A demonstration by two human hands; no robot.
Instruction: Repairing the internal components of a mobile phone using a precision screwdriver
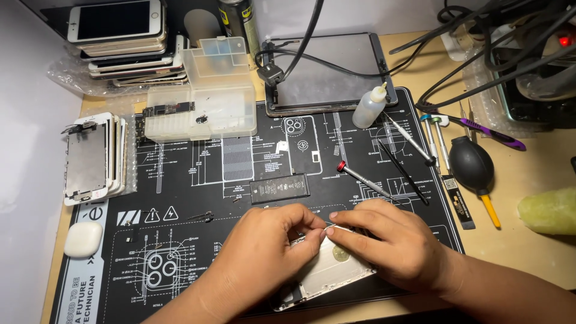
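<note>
Under your fingers lies an opened phone housing (327, 273), silver-white, tilted on the black repair mat (180, 240). Your left hand (267, 246) and right hand (384, 240) both pinch a thin white strip (336, 228) at its top edge. Just beyond your fingertips lie a black battery (279, 188) and a red-capped screwdriver (363, 179); bare mat opens leftward.

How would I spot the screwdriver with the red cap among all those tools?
Start at the big black repair mat covering the desk. Just above the right hand, right of the flat black battery, lies the red-capped screwdriver, slanting down to the right. Its red end sets it apart from the blue-collared drivers farther right.
</note>
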